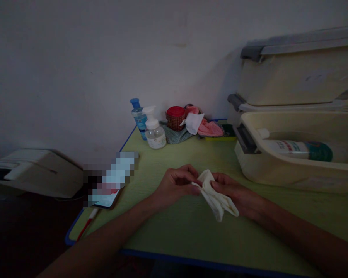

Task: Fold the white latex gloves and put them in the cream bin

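Observation:
A thin, crumpled cream glove (pixel 216 199) is held above the green table (pixel 168 227), its lower end splitting into loose tips. My left hand (pixel 178 183) pinches the edge of its upper opening between thumb and fingers. On the other side, my right hand (pixel 234 193) grips the glove, thumb in front and the other fingers partly hidden behind it.
An open cream storage box (pixel 292 173) holding a white and green bottle (pixel 319 150) stands right. At the back are a blue bottle (pixel 139 119), a pump bottle (pixel 156 137), a red-lidded basket (pixel 175 117) and cloths (pixel 210 128). A plugged-in phone (pixel 107 199) lies left.

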### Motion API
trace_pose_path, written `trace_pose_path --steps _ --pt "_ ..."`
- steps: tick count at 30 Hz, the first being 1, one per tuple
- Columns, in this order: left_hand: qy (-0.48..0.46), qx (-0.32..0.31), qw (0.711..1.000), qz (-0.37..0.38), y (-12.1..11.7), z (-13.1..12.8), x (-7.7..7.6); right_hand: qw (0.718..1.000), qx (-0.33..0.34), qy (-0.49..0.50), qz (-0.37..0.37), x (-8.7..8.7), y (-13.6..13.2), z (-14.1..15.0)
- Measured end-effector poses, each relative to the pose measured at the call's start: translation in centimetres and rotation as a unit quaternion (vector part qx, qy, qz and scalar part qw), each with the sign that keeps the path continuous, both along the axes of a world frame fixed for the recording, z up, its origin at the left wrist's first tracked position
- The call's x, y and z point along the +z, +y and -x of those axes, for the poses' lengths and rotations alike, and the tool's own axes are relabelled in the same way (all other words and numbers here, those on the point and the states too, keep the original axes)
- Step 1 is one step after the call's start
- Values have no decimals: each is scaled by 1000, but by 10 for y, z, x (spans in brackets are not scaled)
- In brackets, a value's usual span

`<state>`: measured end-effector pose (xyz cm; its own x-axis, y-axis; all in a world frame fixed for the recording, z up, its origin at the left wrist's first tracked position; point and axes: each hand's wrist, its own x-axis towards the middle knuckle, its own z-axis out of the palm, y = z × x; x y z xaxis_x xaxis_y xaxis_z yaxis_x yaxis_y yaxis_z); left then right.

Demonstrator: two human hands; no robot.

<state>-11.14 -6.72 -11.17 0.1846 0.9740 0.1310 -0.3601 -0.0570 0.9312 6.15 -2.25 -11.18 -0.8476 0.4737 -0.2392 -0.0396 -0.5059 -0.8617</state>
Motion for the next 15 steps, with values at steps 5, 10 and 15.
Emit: trace_pose_path --steps 5,10,15 --pt "-23 -21 997 65 -3 -2 3 997 -19 44 57 0 0 4" --pt "-1 -6 990 138 -4 -2 6 997 -65 26 11 -3 1 6" --pt "45 22 988 146 -2 -2 8 996 -85 -23 -28 -1 0 5"
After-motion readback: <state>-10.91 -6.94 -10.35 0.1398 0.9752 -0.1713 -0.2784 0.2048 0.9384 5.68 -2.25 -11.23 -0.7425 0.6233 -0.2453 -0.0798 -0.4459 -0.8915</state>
